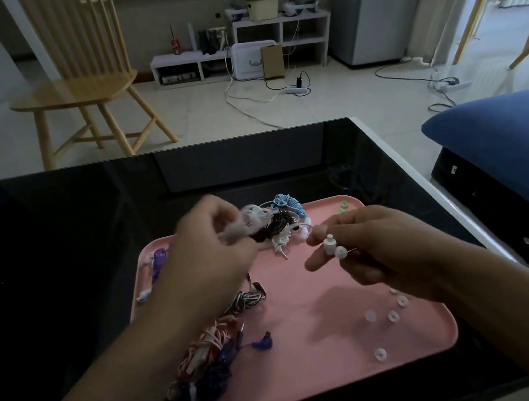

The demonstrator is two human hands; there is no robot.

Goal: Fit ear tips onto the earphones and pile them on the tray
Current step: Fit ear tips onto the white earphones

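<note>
Right hand: your right hand [364,247] pinches a small white earbud [333,247], centre-right.
Left hand: your left hand [209,243] grips a blurred white cable bundle [253,223], centre.
Tips: translucent ring ear tips [392,315] lie on the pink plastic tray [337,386], lower right.
Risk: the trailing cable could snag the tangle and tug the earbud loose.

Left hand [206,258] and right hand [374,248] raised, fingers pinched.
</note>
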